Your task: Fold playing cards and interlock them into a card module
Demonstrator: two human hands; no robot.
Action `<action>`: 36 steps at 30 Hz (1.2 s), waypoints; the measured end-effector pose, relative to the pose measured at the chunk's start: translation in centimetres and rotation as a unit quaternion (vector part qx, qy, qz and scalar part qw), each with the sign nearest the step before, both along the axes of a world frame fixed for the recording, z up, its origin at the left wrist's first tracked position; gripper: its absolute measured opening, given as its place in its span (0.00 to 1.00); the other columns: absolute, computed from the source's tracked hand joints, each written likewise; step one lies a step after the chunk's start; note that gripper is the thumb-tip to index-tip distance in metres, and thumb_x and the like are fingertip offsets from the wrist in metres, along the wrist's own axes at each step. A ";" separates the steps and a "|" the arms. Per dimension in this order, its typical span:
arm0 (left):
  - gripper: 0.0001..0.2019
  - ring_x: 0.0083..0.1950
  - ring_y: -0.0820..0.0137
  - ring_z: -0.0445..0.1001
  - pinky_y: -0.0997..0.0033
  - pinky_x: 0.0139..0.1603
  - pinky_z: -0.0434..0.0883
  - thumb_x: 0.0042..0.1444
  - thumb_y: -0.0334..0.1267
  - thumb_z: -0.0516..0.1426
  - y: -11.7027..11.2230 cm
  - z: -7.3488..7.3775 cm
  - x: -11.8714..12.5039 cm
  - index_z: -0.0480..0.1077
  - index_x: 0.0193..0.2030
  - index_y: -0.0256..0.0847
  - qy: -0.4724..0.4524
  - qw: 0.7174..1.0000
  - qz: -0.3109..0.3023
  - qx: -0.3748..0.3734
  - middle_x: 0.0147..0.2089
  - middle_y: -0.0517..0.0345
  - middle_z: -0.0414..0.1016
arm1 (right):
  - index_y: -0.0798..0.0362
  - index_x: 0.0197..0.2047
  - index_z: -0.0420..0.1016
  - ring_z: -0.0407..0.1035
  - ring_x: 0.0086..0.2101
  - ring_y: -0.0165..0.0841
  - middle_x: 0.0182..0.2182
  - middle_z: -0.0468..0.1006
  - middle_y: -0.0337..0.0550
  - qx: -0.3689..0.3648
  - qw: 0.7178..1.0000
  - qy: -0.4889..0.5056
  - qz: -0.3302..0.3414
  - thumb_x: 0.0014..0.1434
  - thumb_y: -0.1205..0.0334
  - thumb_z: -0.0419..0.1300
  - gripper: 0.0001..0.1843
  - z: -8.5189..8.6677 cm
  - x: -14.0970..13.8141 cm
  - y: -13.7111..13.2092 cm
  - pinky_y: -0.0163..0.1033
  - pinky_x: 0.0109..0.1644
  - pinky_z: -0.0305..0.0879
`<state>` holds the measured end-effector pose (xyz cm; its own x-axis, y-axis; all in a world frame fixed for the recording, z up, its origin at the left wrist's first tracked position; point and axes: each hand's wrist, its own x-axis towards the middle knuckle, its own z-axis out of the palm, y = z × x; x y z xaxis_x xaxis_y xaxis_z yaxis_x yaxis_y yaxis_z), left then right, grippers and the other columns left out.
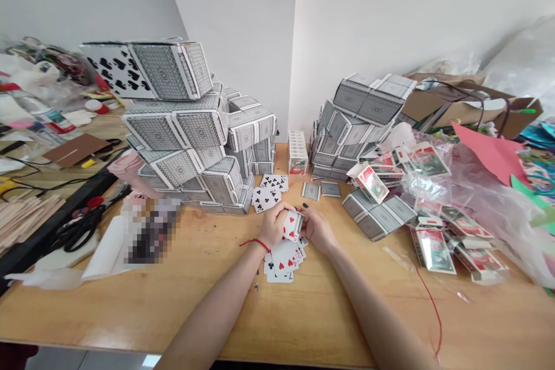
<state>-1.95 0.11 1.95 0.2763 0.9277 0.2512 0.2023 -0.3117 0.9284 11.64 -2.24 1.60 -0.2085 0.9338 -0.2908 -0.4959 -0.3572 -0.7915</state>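
My left hand (272, 225), with a red cord at the wrist, grips playing cards (292, 225), a five of hearts showing on top. At their right edge, my right hand (318, 229) has its fingers bent around the same cards; its fingertips are partly hidden. Loose face-up cards (281, 266) lie spread on the table just below. Beyond my hands are more face-up club cards (266, 198) and two face-down cards (311, 191). Boxes built from folded cards are piled in a left stack (176, 127) and a right stack (358, 121).
A row of card packs (298, 153) stands by the wall. Opened card boxes (433, 248) and clear plastic (498, 208) crowd the table's right. Black scissors (82, 225), white paper (108, 248) and wooden sticks (30, 214) lie left. A red string (433, 300) trails over the front.
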 end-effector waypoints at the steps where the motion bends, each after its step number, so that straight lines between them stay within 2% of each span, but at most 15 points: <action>1: 0.11 0.33 0.71 0.68 0.72 0.36 0.64 0.52 0.32 0.44 0.0 0.0 -0.1 0.67 0.30 0.39 0.008 1.000 -0.003 -0.001 0.30 0.58 0.70 | 0.53 0.31 0.64 0.66 0.20 0.31 0.21 0.70 0.39 -0.003 1.000 -0.004 0.018 0.50 0.52 0.55 0.13 -0.1 0.1 0.0 0.36 0.21 0.65; 4: 0.11 0.32 0.71 0.68 0.72 0.35 0.65 0.51 0.32 0.45 -0.1 0.0 -0.3 0.67 0.29 0.39 0.022 1.000 -0.007 0.001 0.29 0.59 0.70 | 0.54 0.29 0.64 0.68 0.22 0.30 0.21 0.71 0.39 0.001 0.996 0.012 0.089 0.49 0.53 0.59 0.13 -0.5 0.6 0.0 0.37 0.25 0.68; 7: 0.11 0.33 0.71 0.69 0.71 0.37 0.65 0.50 0.31 0.45 -0.1 0.0 -0.4 0.68 0.28 0.39 0.009 0.999 -0.026 0.016 0.30 0.58 0.72 | 0.55 0.30 0.65 0.70 0.24 0.30 0.23 0.72 0.38 0.015 0.992 0.036 0.120 0.48 0.56 0.61 0.12 -0.9 1.1 0.0 0.37 0.28 0.69; 10: 0.11 0.38 0.69 0.70 0.70 0.40 0.66 0.50 0.32 0.45 -0.1 -0.1 -0.7 0.69 0.32 0.38 -0.025 0.999 -0.024 0.039 0.35 0.55 0.72 | 0.55 0.31 0.66 0.69 0.23 0.28 0.22 0.71 0.37 0.031 0.995 0.034 0.092 0.48 0.57 0.62 0.12 -0.9 1.0 0.0 0.35 0.26 0.69; 14: 0.12 0.34 0.69 0.70 0.70 0.36 0.67 0.53 0.36 0.47 0.3 -0.3 -1.3 0.68 0.39 0.38 -0.068 0.994 0.072 0.042 0.33 0.55 0.72 | 0.55 0.33 0.67 0.68 0.24 0.28 0.25 0.72 0.39 0.049 0.998 0.010 0.025 0.48 0.55 0.61 0.13 -0.8 0.5 0.2 0.33 0.25 0.68; 16: 0.12 0.36 0.69 0.70 0.69 0.39 0.67 0.54 0.37 0.47 0.4 -0.2 -1.3 0.69 0.38 0.38 -0.044 0.993 0.093 0.051 0.33 0.54 0.72 | 0.53 0.34 0.67 0.69 0.26 0.28 0.27 0.72 0.39 0.059 0.998 0.000 -0.009 0.48 0.54 0.61 0.14 -0.8 0.1 0.2 0.34 0.26 0.69; 19: 0.11 0.43 0.67 0.69 0.68 0.44 0.66 0.54 0.38 0.48 0.2 -0.1 -0.6 0.69 0.39 0.39 0.003 0.994 0.099 0.051 0.40 0.53 0.72 | 0.51 0.36 0.66 0.68 0.28 0.29 0.29 0.71 0.39 0.084 0.995 -0.028 -0.043 0.49 0.53 0.59 0.14 -1.0 -0.4 0.1 0.36 0.29 0.69; 22: 0.12 0.44 0.67 0.69 0.68 0.45 0.65 0.51 0.40 0.53 0.0 -0.3 0.6 0.68 0.41 0.39 0.025 0.996 0.083 0.035 0.41 0.53 0.72 | 0.50 0.37 0.66 0.68 0.31 0.31 0.31 0.71 0.39 0.118 0.988 -0.084 -0.051 0.51 0.52 0.56 0.13 -1.2 -0.9 0.0 0.37 0.32 0.68; 27: 0.10 0.35 0.70 0.71 0.71 0.37 0.67 0.51 0.41 0.52 0.1 -0.9 1.0 0.69 0.34 0.38 0.025 0.993 0.116 -0.015 0.33 0.56 0.73 | 0.49 0.36 0.66 0.67 0.31 0.31 0.31 0.71 0.39 0.172 0.967 -0.182 -0.049 0.52 0.53 0.54 0.11 -1.2 -1.2 -0.3 0.38 0.37 0.66; 36: 0.09 0.32 0.71 0.71 0.73 0.34 0.68 0.51 0.40 0.53 0.3 -1.1 0.6 0.71 0.31 0.38 0.031 0.996 0.081 0.016 0.31 0.55 0.75 | 0.52 0.30 0.66 0.67 0.26 0.28 0.25 0.71 0.37 0.139 0.976 -0.164 -0.019 0.50 0.53 0.57 0.10 -1.0 -0.4 -0.1 0.36 0.32 0.66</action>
